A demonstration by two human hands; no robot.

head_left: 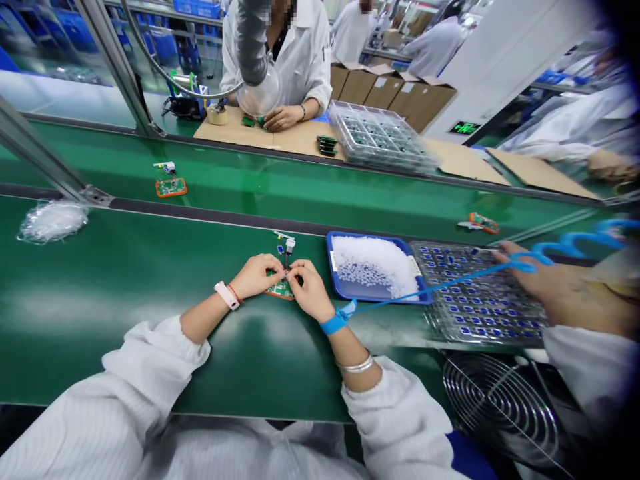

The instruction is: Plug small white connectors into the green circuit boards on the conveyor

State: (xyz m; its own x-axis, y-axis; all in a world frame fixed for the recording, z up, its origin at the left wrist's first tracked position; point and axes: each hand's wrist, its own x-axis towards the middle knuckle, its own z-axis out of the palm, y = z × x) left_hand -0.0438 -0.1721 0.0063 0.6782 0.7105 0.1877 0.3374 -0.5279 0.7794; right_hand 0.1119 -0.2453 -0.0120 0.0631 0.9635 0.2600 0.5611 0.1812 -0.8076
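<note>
- Green circuit board with orange edging (281, 290): lying on glossy green worktop (270, 373).
- Left of board: left hand (257, 275), fingertips drawn together, likely for steadying; cannot tell on what.
- Right of board: right hand (311, 290), pinching close opposite; exact hold hidden.
- Farther right of board: blue plastic tray (345, 288) of white pellets (367, 257), presumably within easy reach.

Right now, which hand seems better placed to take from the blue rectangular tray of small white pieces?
Probably the right hand: it is nearer the tray than the left hand, though both are at the orange-edged green circuit board.
</note>
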